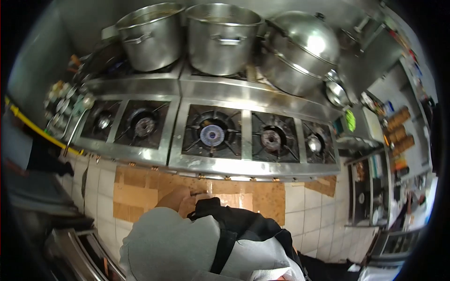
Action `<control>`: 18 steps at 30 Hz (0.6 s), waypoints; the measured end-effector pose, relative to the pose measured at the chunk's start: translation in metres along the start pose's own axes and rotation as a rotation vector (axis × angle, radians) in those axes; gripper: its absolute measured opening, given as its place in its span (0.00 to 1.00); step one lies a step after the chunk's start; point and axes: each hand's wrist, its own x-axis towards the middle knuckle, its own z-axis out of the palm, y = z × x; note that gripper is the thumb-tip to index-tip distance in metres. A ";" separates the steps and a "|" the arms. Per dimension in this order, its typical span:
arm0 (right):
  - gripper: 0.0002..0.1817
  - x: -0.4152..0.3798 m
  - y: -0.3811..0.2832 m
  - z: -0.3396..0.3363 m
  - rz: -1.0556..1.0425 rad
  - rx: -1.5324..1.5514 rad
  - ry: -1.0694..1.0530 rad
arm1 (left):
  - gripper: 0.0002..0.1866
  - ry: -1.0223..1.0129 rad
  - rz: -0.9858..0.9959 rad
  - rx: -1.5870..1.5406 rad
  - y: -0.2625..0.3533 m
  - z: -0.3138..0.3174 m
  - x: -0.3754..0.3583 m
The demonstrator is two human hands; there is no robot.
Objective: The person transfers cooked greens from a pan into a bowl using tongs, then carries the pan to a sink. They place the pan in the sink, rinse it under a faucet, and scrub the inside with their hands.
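Part of my left hand (188, 202) shows in front of my body, close to the black apron (239, 214), below the stove's front edge. Its fingers are too small and hidden to read, and a thin dark thing beside it is unclear. My right hand is not visible. Ahead of me stands a steel stove (213, 164) with several burners. The burner (212, 135) nearest the middle looks bluish inside. A metal ladle bowl (314, 144) rests on the right-hand burner, and another round metal piece (104, 122) lies on the left one.
Two tall steel pots (224, 44) and a domed lidded pot (300, 61) stand behind the burners. Utensils (63, 105) crowd the left end. Cardboard (136, 194) covers floor tiles. A shelf unit (370, 187) is at right. Part of another person (16, 145) shows far left.
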 end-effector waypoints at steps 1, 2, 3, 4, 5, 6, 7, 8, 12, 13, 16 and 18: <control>0.13 0.015 -0.001 -0.002 0.019 0.056 -0.060 | 0.13 -0.024 0.006 0.056 -0.020 0.011 0.014; 0.13 0.029 -0.006 -0.003 0.079 0.107 -0.128 | 0.13 -0.048 0.013 0.110 -0.036 0.022 0.016; 0.13 0.044 -0.007 -0.003 0.117 0.140 -0.179 | 0.13 -0.052 -0.019 0.067 -0.043 0.028 0.006; 0.13 0.059 -0.007 -0.004 0.133 0.162 -0.219 | 0.13 -0.041 -0.110 -0.045 -0.047 0.031 -0.002; 0.13 0.074 -0.008 -0.007 0.146 0.178 -0.253 | 0.13 -0.026 -0.199 -0.152 -0.048 0.030 -0.014; 0.13 0.088 -0.007 -0.010 0.157 0.196 -0.283 | 0.13 -0.021 -0.228 -0.182 -0.046 0.031 -0.026; 0.13 0.103 -0.006 -0.013 0.160 0.212 -0.306 | 0.13 -0.020 -0.282 -0.181 -0.042 0.032 -0.038; 0.13 0.118 -0.004 -0.018 0.163 0.224 -0.329 | 0.14 -0.022 -0.335 -0.181 -0.036 0.034 -0.051; 0.12 0.178 0.006 -0.037 0.161 0.279 -0.393 | 0.16 0.171 -0.602 -0.546 -0.007 0.059 -0.122; 0.12 0.193 0.007 -0.042 0.163 0.302 -0.397 | 0.17 0.145 -0.656 -0.619 -0.009 0.081 -0.120; 0.12 0.230 0.009 -0.055 0.180 0.368 -0.398 | 0.10 0.160 -0.739 -0.595 -0.012 0.154 -0.117; 0.12 0.253 0.012 -0.064 0.188 0.411 -0.384 | 0.11 -0.039 -0.737 -0.622 -0.005 0.174 -0.142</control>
